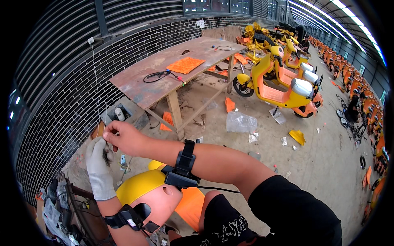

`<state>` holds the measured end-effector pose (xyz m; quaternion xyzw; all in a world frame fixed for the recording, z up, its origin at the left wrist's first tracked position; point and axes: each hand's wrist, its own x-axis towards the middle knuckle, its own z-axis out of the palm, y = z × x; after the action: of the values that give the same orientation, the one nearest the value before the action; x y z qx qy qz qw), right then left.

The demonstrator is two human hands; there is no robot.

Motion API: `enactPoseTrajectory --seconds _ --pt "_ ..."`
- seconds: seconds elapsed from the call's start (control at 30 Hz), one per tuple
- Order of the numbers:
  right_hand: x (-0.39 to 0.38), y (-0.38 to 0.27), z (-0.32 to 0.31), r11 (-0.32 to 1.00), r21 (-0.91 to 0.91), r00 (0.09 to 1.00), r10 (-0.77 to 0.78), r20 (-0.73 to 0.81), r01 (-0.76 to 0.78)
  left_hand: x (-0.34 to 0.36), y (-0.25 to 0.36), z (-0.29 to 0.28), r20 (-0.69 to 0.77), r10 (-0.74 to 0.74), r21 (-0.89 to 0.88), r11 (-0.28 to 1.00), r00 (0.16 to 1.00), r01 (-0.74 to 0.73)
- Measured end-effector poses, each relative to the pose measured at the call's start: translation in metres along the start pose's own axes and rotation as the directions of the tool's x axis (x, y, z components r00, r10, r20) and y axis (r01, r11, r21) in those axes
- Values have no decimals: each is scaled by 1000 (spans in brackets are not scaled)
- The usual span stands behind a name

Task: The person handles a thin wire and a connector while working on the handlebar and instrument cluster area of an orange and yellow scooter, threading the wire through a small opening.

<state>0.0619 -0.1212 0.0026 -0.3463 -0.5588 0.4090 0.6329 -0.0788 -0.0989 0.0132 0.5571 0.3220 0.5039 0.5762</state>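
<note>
My left hand [97,160], in a white knit glove, is closed around the lower end of a thin white cord [95,78] that runs down from a small white box on the wall. Close above it, my bare right hand [122,137] pinches a thin light strand with thumb and forefinger. The two hands almost touch, and the strand's ends are hidden by the fingers. Something dark, too small to name, shows beside the gloved palm. Below my forearms stands a yellow and pink scooter body [154,190]. Black straps with small devices sit on both forearms.
A worn wooden table [143,90] holds orange padding [185,64] and a black cable [156,76]. Yellow scooters [271,82] stand to the right. A grey bin [129,115] is by the brick wall. Plastic wrap [241,122] and scraps litter the floor. Clutter fills the lower left.
</note>
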Motion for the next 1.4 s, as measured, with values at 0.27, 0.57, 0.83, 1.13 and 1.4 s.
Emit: enactPoseTrajectory --seconds 0.27,0.57,0.83,1.13,1.4 --pt "3 2 0 990 94 992 -109 57 103 -3 8 2 162 -203 -282 928 966 243" --pt "-1 -1 -5 997 -34 996 70 -57 -72 2 -3 0 16 162 398 904 987 -155" --pt "-1 -7 -5 984 1 980 175 -94 -175 -9 1 14 75 490 721 574 868 -387" --pt "0 -9 -5 996 2 995 89 -45 -89 -11 6 16 -3 390 647 702 921 -296" --pt "-3 -11 -5 999 31 999 39 17 -40 -8 7 10 -9 210 408 893 978 -188"
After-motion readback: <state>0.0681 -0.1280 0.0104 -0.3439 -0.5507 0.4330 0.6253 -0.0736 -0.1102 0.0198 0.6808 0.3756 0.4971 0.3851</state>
